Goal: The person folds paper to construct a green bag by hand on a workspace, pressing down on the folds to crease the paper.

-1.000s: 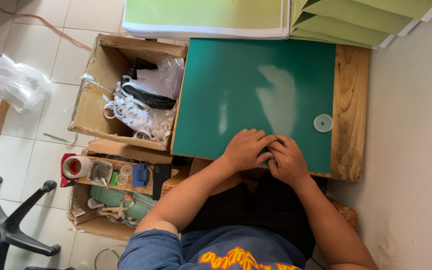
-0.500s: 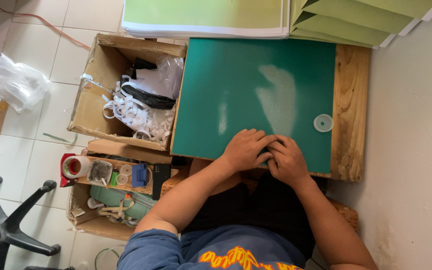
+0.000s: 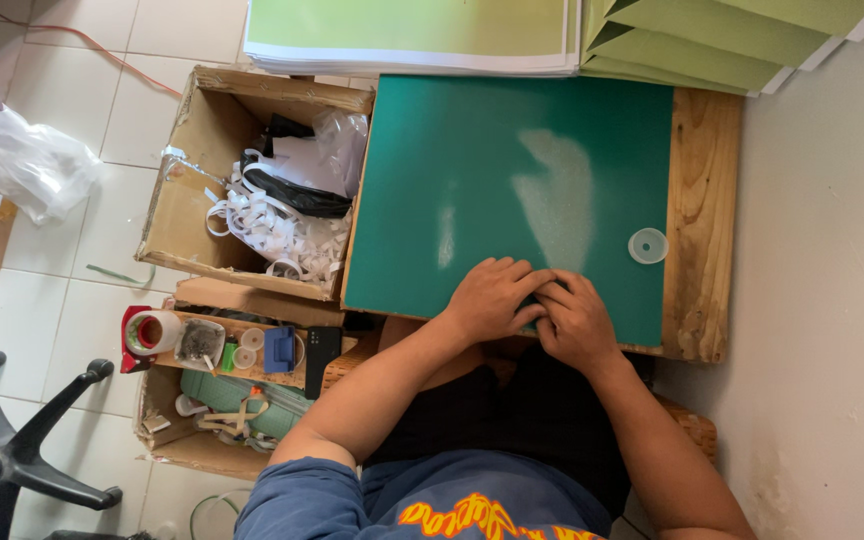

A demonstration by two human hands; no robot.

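Both hands rest on the near edge of the green cutting mat (image 3: 512, 190) on the desk (image 3: 702, 200). The left hand (image 3: 493, 299) and right hand (image 3: 574, 320) press together, fingers curled; whether they pinch anything I cannot tell. Left of the mat sits an open cardboard box (image 3: 187, 200) of paper scraps; beyond the mat lie green paper stacks (image 3: 412, 30).

Open green mat (image 3: 472, 170) ahead; small clear lid (image 3: 648, 246) rightward, paper stacks (image 3: 412, 35) beyond.

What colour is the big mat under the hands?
The mat is dark green with pale worn patches, seen best in the head view.
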